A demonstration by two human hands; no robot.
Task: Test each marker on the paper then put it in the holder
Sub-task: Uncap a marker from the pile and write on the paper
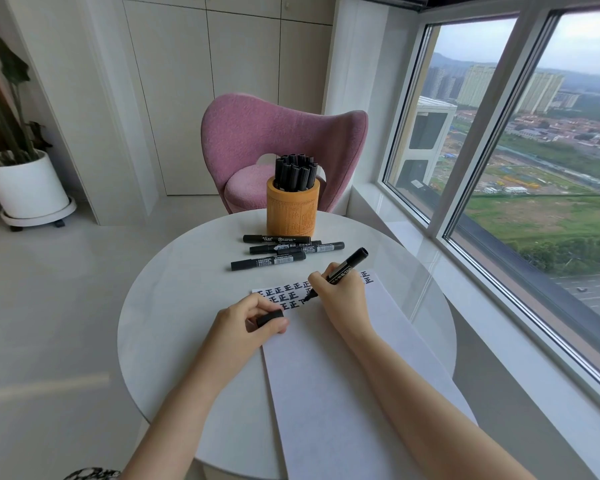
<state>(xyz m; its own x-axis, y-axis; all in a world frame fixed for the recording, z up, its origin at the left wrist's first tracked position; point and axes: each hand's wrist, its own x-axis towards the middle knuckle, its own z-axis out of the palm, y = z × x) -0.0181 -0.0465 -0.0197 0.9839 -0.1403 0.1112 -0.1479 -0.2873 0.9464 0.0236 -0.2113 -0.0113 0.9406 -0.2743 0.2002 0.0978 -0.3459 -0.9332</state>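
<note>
The right hand [343, 297] hides some marks [284, 294] on the paper [326, 375], whose near end is cut off. Print on the markers [269, 263] is unreadably small.

repeated 正 marks on paper [326, 375], print on markers [268, 263] illegible

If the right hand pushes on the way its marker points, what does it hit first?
The paper: the marker in the right hand slants down onto it. Skimming on, probably the cap in the left hand; depth unclear.
</note>
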